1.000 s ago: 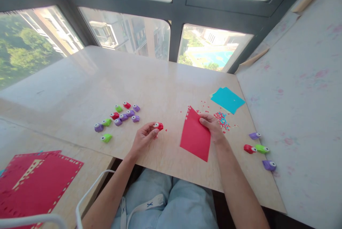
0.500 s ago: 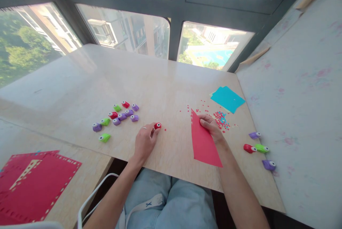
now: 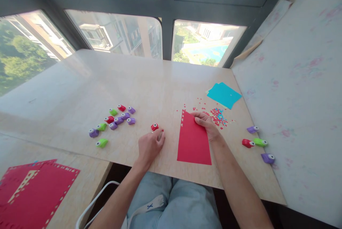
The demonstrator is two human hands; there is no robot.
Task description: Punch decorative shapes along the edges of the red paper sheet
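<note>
My right hand (image 3: 205, 124) grips the far edge of a red paper sheet (image 3: 193, 141) that lies over the near part of the table (image 3: 149, 83); the sheet's left far edge has small holes punched in it. My left hand (image 3: 150, 146) rests palm down on the table with its fingers loosely apart and nothing in it. A small red paper punch (image 3: 154, 127) stands on the table just beyond its fingertips, apart from the hand.
Several purple, green and red punches (image 3: 114, 120) lie left of centre. Three more punches (image 3: 256, 143) sit at the right edge. Blue paper (image 3: 223, 95) and scattered punched bits (image 3: 217, 115) lie behind the red sheet. Punched red sheets (image 3: 32, 190) lie at the bottom left.
My left hand set the red punch down on the table and let go, drawing back toward me. My right hand swung the red sheet round and laid it flatter.
</note>
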